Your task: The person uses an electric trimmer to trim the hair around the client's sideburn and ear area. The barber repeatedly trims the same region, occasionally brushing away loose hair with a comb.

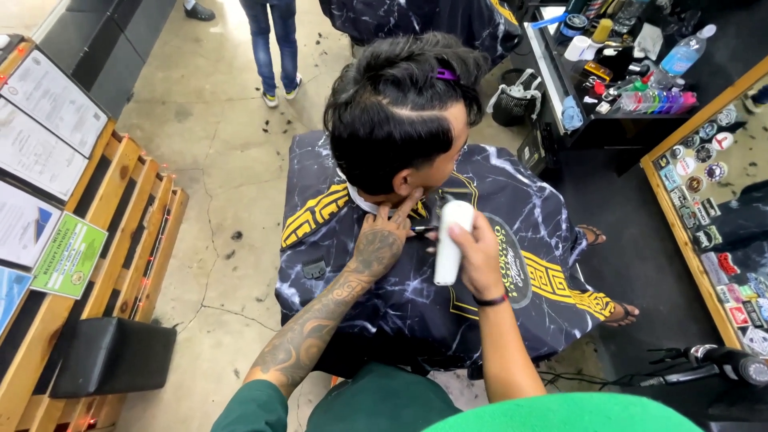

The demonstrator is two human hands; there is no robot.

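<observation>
A seated person with dark hair [392,104] parted by a purple clip wears a black marbled cape with gold trim [416,280]. My left hand [384,236], tattooed along the forearm, rests its fingers against the person's neck and jaw, and a thin dark comb pokes out beside it. My right hand [472,256] grips a white hair clipper [450,240], held upright just below the person's cheek. A dark band circles my right wrist.
A wooden pallet bench [136,232] with papers and a black cushion [112,356] stands left. A black shelf of bottles and tools [632,72] and a sticker-edged mirror [704,184] stand right. Another person's legs [272,48] stand behind. Hair clippings dot the concrete floor.
</observation>
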